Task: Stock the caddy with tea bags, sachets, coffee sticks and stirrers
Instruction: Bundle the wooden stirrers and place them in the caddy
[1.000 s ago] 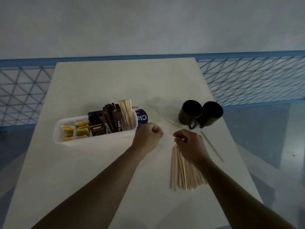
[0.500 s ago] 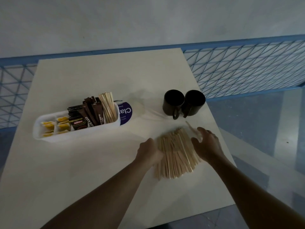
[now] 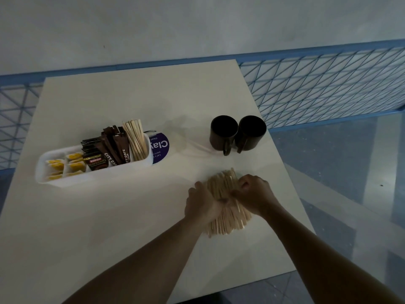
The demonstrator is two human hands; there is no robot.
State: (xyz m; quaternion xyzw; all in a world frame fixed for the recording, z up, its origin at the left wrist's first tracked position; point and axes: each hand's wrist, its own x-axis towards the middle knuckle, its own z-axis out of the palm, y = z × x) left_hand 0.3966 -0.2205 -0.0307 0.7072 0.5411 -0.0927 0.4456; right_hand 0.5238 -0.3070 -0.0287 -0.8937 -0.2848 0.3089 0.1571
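**Pale table by a blue rail, both grips clasping the loose stirrers**

Grey wall (image 3: 175, 25) and a blue mesh rail (image 3: 317, 88) are running behind a pale table (image 3: 109, 227), with a bluish floor (image 3: 350, 172) showing off to the right of the grips.

The left grip (image 3: 203, 205) and the right grip (image 3: 254, 194) are sitting close together, pressing in on the loose stirrers (image 3: 223, 224) from either side. The fingers of both are curling round the wooden heap, which is lying on the table between them. Its far ends are poking out beyond the knuckles and its near ends are fanning out toward the wrists.

Well to the left of the left grip and farther from the person, the white caddy (image 3: 65, 179) is lying lengthwise on the table. The tea bags (image 3: 54, 166), yellow, are filling its compartments farthest from the grips. A Kopiko sachet (image 3: 96, 162) and dark coffee sticks (image 3: 116, 145) are standing in the middle. The standing stirrers (image 3: 135, 139) are leaning in the end nearest the grips. Touching that end, a purple-labelled pack (image 3: 161, 148) is lying on the table.

Beyond the grips, two dark mugs (image 3: 223, 132) are standing side by side and touching, their handles pointing back toward the grips.
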